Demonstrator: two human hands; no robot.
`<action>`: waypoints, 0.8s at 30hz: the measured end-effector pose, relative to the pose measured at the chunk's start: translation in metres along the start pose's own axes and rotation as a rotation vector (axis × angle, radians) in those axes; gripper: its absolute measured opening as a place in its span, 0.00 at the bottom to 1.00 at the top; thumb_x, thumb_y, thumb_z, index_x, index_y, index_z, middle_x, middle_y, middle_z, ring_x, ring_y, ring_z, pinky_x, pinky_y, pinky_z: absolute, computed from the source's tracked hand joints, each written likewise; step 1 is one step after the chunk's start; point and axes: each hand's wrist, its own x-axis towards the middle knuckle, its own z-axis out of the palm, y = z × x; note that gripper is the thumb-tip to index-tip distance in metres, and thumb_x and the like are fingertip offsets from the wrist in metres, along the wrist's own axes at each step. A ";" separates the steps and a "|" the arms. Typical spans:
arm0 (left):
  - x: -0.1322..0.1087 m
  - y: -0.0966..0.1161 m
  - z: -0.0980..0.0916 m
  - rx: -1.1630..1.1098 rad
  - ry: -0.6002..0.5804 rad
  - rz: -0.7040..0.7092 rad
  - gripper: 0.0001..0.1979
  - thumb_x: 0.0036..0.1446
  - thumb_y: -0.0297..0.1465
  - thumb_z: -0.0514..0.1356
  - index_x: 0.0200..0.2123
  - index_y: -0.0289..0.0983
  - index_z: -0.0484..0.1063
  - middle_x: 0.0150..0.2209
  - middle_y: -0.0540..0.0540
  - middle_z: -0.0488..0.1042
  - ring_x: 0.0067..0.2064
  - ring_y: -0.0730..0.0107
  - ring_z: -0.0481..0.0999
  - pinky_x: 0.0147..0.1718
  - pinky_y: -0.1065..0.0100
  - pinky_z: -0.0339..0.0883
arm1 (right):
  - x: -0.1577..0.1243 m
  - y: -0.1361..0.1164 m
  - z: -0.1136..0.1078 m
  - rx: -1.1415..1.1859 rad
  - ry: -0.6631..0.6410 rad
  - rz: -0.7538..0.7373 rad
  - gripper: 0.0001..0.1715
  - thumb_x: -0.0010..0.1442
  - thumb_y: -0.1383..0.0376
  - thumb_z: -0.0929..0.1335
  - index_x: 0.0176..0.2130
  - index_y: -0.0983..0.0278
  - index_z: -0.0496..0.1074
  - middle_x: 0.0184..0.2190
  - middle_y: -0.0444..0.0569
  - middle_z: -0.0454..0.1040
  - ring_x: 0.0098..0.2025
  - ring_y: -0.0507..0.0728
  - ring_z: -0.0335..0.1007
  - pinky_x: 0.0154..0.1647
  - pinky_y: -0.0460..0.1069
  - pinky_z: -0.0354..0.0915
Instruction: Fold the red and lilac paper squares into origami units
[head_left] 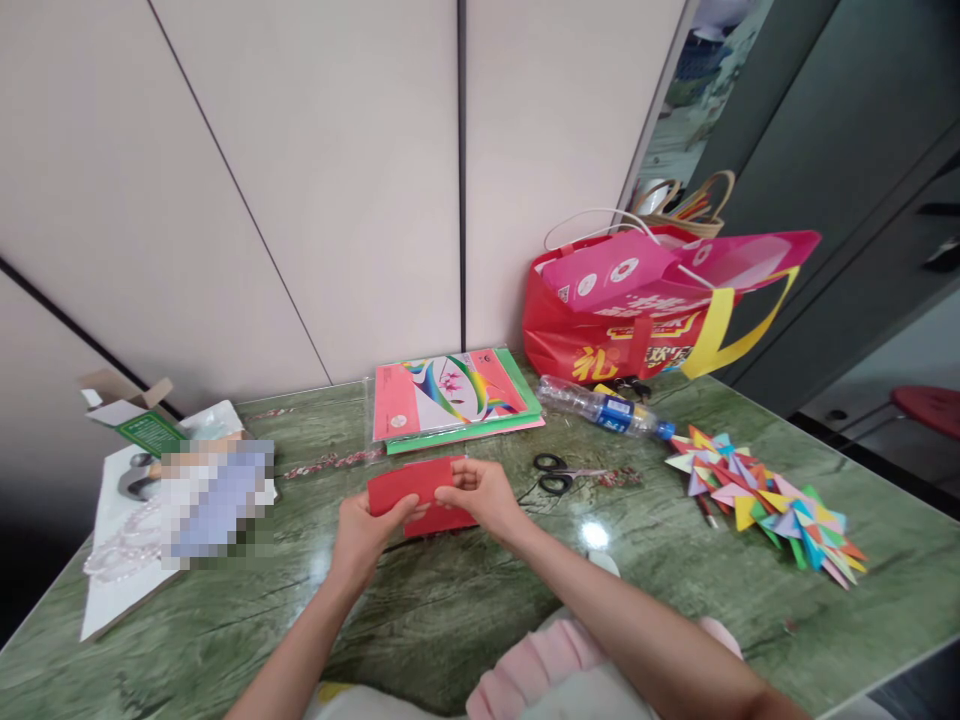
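A piece of red paper point(395, 484) is held up in front of me between both hands. My left hand point(369, 528) pinches its lower left part, thumb on the near face. At its right side my right hand point(481, 492) grips the paper with thumb and curled fingers. Behind and below it shows more red paper point(439, 520), on or just above the green table; I cannot tell whether the two are joined. Black-handled scissors point(556, 474) lie to the right of my right hand. Beyond the hands rests a pack of coloured paper point(457, 392).
A plastic bottle point(600, 408) lies behind the scissors. Folded multicoloured paper pieces point(765, 500) spread along the right side. A red gift bag point(600, 335) stands at the back right against the pale panels. On the left, a white board point(112, 590) carries several items, partly blurred.
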 end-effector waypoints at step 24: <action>0.002 -0.002 -0.001 -0.035 -0.007 -0.002 0.16 0.33 0.31 0.69 0.29 0.29 0.75 0.26 0.44 0.79 0.28 0.58 0.79 0.33 0.62 0.74 | 0.001 0.004 -0.001 -0.054 -0.040 -0.054 0.19 0.36 0.59 0.74 0.28 0.66 0.69 0.21 0.43 0.73 0.23 0.52 0.71 0.25 0.46 0.67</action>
